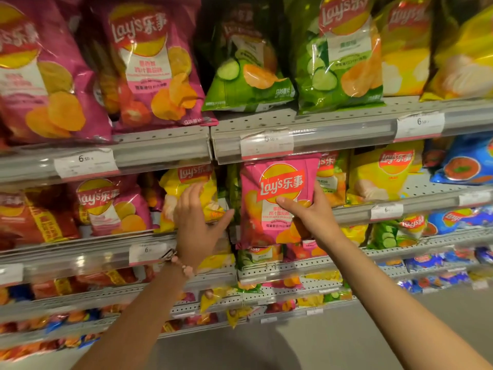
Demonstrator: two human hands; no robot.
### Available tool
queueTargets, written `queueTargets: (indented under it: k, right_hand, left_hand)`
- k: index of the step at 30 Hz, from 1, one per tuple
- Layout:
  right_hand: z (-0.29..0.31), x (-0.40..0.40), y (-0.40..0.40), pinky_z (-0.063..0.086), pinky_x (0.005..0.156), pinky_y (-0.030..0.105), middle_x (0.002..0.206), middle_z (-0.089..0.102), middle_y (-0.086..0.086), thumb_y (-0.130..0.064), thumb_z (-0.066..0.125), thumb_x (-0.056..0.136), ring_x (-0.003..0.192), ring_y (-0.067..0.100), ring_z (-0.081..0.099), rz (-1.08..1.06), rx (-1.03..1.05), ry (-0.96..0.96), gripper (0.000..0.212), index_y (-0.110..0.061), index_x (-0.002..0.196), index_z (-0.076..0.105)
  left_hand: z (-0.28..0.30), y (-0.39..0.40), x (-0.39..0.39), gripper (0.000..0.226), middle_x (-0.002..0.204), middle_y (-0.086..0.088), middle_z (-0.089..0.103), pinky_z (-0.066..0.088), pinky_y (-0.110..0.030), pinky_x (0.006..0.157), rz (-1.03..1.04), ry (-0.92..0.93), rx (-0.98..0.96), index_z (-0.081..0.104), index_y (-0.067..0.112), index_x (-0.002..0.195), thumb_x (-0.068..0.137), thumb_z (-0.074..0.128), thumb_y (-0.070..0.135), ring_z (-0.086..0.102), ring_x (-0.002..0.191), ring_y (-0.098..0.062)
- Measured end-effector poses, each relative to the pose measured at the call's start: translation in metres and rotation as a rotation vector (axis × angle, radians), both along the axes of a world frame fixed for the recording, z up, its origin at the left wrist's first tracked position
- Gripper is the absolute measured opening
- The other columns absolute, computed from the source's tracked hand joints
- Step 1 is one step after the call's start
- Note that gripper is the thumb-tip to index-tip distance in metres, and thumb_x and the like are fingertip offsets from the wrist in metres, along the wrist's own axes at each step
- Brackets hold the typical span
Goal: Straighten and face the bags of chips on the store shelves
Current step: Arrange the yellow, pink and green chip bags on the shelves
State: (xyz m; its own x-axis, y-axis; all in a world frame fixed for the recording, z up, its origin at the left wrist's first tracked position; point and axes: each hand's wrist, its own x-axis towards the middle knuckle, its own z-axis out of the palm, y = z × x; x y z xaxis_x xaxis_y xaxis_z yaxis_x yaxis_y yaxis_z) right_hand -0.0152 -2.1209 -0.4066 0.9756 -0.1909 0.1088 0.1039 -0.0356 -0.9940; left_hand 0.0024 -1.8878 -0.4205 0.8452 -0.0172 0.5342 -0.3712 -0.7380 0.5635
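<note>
**Pink Lay's bag held up at the second shelf**

We reach forward with both arms toward the chip shelves. Our right hand [306,212] grips a pink bag [277,198] by its right edge, thumb across the front and fingers behind, holding it upright and face-out in front of the second shelf, just below the shelf rail [333,137] above. Our left hand [197,222] is open, fingers loosely spread, with the fingertips on or just in front of a yellow bag [186,188] to the left of the pink one; we cannot tell whether they touch it. A beaded bracelet [184,265] sits on the left wrist.

The pink bag carries the red and yellow "Lay's" logo with Chinese characters beside it, and smaller pink lettering below that we cannot read. The same logo shows on the large magenta bags [149,65] and green cucumber bags [338,57] on the top shelf. Price tags [266,144] on the rails read "6.50" where they are legible.

The shelving is grey perforated metal with clear tag strips. Lower shelves hold smaller mixed bags in red, blue, yellow and green. A grey floor [346,337] lies below.
</note>
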Motion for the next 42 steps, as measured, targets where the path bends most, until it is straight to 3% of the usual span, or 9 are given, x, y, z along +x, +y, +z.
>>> queueTargets:
  k: [5,9,12,17,22,31,34,38,42]
  right_hand:
    - [0.009,-0.005,0.005,0.053,0.092,0.039,0.112,0.066,-0.001,-0.035,0.080,0.058,0.104,0.015,0.064,-0.020,0.014,-0.015,0.076,-0.017,0.126,0.050]
    - [0.013,-0.009,0.009,0.053,0.092,0.038,0.110,0.066,-0.004,-0.030,0.080,0.062,0.102,0.011,0.064,0.005,-0.055,-0.035,0.069,-0.019,0.123,0.049]
    - [0.013,-0.011,0.013,0.052,0.094,0.038,0.109,0.066,-0.008,-0.034,0.082,0.059,0.102,0.008,0.064,0.017,-0.109,-0.034,0.071,-0.023,0.121,0.048]
    - [0.012,-0.011,0.023,0.048,0.099,0.045,0.121,0.063,-0.004,-0.062,0.082,0.051,0.115,0.014,0.058,-0.038,-0.219,-0.056,0.100,-0.021,0.132,0.042]
    - [0.008,-0.010,0.033,0.051,0.093,0.041,0.107,0.065,-0.012,-0.037,0.085,0.063,0.101,0.007,0.063,-0.101,-0.247,-0.079,0.072,-0.022,0.122,0.046]
    - [0.000,-0.013,0.059,0.051,0.087,0.032,0.107,0.064,-0.011,-0.048,0.083,0.064,0.098,0.003,0.062,-0.148,-0.229,-0.145,0.072,-0.022,0.120,0.046]
    - [-0.007,-0.018,0.066,0.050,0.090,0.029,0.111,0.063,-0.010,-0.051,0.081,0.064,0.101,-0.001,0.061,-0.125,-0.139,-0.127,0.079,-0.020,0.125,0.043]
    - [-0.018,-0.020,0.069,0.051,0.095,0.039,0.118,0.063,0.001,-0.051,0.076,0.061,0.108,0.012,0.062,-0.068,-0.084,-0.119,0.086,-0.017,0.132,0.041]
    - [-0.025,-0.023,0.072,0.051,0.092,0.028,0.118,0.063,0.004,-0.050,0.074,0.061,0.105,0.008,0.062,-0.036,-0.059,-0.115,0.087,-0.012,0.133,0.041]
  left_hand:
    - [-0.001,0.035,0.021,0.111,0.140,-0.023,0.041,0.036,-0.051,0.101,0.444,0.133,0.010,0.033,0.001,0.141,0.064,0.068,0.072,0.038,0.129,-0.039]
    - [0.004,0.047,0.033,0.109,0.126,-0.023,0.056,0.048,-0.046,0.088,0.357,0.366,-0.135,0.026,0.001,0.143,0.065,0.078,0.058,0.054,0.115,-0.040]
    - [0.003,0.049,0.035,0.094,0.111,-0.022,0.063,0.051,-0.044,0.076,0.356,0.312,-0.120,0.034,0.002,0.137,0.070,0.078,0.051,0.060,0.102,-0.040]
    - [0.003,0.053,0.027,0.083,0.116,-0.019,0.062,0.052,-0.045,0.080,0.328,0.202,-0.180,0.041,0.008,0.136,0.071,0.082,0.040,0.059,0.105,-0.038]
    - [0.014,0.063,0.005,0.087,0.119,-0.012,0.063,0.053,-0.047,0.082,0.245,0.168,-0.182,0.037,0.017,0.140,0.071,0.080,0.045,0.060,0.105,-0.031]
    - [0.040,0.105,-0.042,0.072,0.090,-0.008,0.065,0.052,-0.038,0.067,0.226,0.096,-0.009,0.050,0.002,0.123,0.071,0.073,0.047,0.063,0.081,-0.029]
    - [0.040,0.116,-0.051,0.064,0.092,0.007,0.056,0.044,-0.032,0.075,0.241,0.215,-0.164,0.046,0.008,0.128,0.077,0.078,0.029,0.057,0.087,-0.020]
    - [0.032,0.130,-0.063,0.066,0.095,0.004,0.055,0.038,-0.019,0.061,0.251,0.187,-0.148,0.045,0.009,0.129,0.075,0.079,0.028,0.053,0.086,-0.018]
    - [0.025,0.134,-0.071,0.070,0.096,0.006,0.052,0.039,-0.026,0.072,0.255,0.164,-0.236,0.040,0.007,0.136,0.078,0.077,0.022,0.050,0.092,-0.015]
